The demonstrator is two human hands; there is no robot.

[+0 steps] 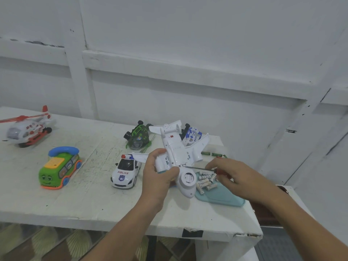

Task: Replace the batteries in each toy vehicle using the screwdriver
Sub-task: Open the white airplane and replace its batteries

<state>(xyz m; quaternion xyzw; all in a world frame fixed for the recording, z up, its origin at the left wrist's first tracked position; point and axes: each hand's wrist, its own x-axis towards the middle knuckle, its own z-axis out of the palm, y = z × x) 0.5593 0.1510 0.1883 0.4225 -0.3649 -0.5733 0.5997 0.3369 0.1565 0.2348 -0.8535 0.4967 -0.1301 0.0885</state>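
Nearest, the left hand (158, 174) is gripping the white toy airplane (175, 147), its fingers (157, 153) wrapping round an engine pod and the wing root. The plane is hanging belly-up just above the desk (84, 194). The right hand (233, 176) is pinching the red-handled screwdriver (197, 168), fingers closed round the handle. The tip is meeting the underside behind the nose, though whether it is seated in a screw is too small to tell.

Since only one hand is steadying the plane in the air, it could twist under pressure. The tip might then be slipping out, chewing the screw head or skating toward the left thumb. A freed screw could be dropping among the white batteries (206, 180) in the pale blue tray (222, 201) below.

Farther off, a police car (125, 172), a green bus (58, 168), green batteries (212, 153), two upturned toys and a helicopter (28, 129) are waiting.
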